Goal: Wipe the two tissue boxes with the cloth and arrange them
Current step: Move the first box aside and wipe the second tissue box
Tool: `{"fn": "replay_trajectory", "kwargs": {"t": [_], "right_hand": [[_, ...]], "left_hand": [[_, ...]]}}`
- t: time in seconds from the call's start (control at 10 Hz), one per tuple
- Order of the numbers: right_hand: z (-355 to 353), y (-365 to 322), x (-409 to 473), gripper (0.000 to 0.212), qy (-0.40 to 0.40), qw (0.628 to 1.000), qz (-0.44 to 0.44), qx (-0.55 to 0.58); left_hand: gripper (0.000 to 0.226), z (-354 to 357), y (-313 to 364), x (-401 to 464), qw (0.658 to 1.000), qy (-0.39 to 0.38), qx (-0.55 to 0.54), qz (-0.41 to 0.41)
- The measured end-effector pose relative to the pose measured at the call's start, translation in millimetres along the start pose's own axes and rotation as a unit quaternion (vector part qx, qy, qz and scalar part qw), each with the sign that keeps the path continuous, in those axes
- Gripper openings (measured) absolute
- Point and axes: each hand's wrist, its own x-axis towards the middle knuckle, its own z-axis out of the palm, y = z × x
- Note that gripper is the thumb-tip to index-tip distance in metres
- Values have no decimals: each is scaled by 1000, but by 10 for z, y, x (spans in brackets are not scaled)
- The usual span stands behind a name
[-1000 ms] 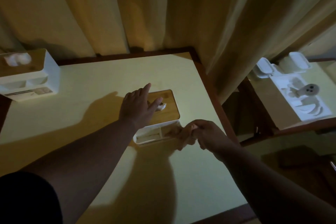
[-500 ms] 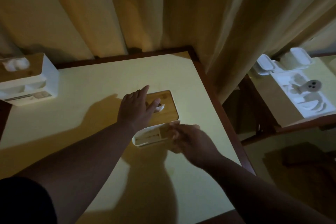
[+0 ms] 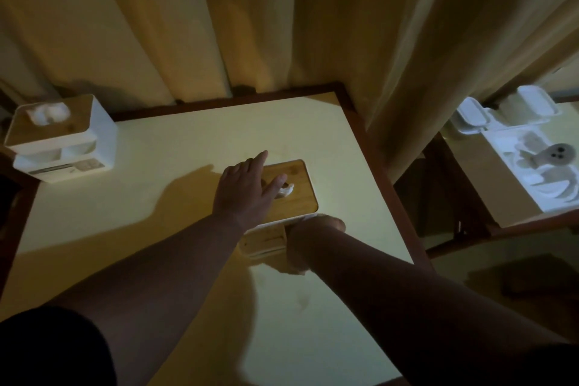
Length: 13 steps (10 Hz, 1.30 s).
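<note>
- Bamboo-topped and white-sided, the near tissue box [image 3: 289,197] sits mid-table on the pale yellow table [image 3: 175,172]; in the head view, our only one, we see it pinned under the left hand [image 3: 247,189], which lies flat on the lid with straight, spread fingers, gripping nothing.
- We find the right hand [image 3: 316,236] pressed against the box's near front face, at its right end. A pale fold of cloth [image 3: 296,268] shows under the wrist, but the fingers are hidden by the wrist, so we cannot tell how they grasp it.
- Compared with a second ago, we note that the right hand was then off the box's front right corner, bunching the cloth; half a second ago it had come onto the front face, and now it sits lower and tighter against it. We judge that the wipe of the front side is under way.
- Our left hand has barely shifted across all three moments, acting as the brace.
- We see the second tissue box [image 3: 62,138] at the far left corner of the table, well apart, a tuft of tissue standing from its top. It appears lower and nearer the edge than before, which we put down to head motion. We judge it still awaits wiping and arranging.
- Beige curtain [image 3: 282,25] hangs behind; a side table carries a white tray [image 3: 532,166] off to the right.
</note>
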Motion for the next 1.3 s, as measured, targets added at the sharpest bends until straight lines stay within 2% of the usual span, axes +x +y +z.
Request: {"fn": "replay_trajectory", "kwargs": {"t": [0.1,0.2,0.3,0.4,0.5,0.6,0.7,0.8,1.0,1.1,1.2,1.3], "right_hand": [[-50,57,-28,54,-66,996,-2,-53],[49,148,-76,41,17,998,-55,-5],[185,200,-244,27,146,981,-78,97],[242,300,-303,21,101,917,-100,373],[313,370,-372,14,3,685,-42,727],[360,243,-388,15,-14,516,3,857],[386,111,-394,20,9,448,7,894],[350,110,-472,20,66,489,4,870],[216,146,-366,37,168,718,18,675],[193,141,-419,31,279,778,1,563],[279,97,-407,31,350,808,24,473],[373,9,-325,35,341,829,20,442]], "left_hand": [[68,0,8,1,1000,-3,4,0],[68,1,14,2,1000,-1,5,2],[69,-4,7,2,1000,0,4,4],[69,4,-4,5,1000,-5,5,5],[68,5,2,9,1000,-3,2,3],[68,11,-3,12,1000,-1,0,4],[68,13,-11,6,1000,-2,0,3],[70,32,-17,9,1000,1,3,-4],[71,31,-2,22,1000,2,13,-7],[72,35,-14,12,1000,5,14,-10],[72,40,-18,26,1000,2,15,-8],[73,36,-8,31,1000,3,14,-9]]}}
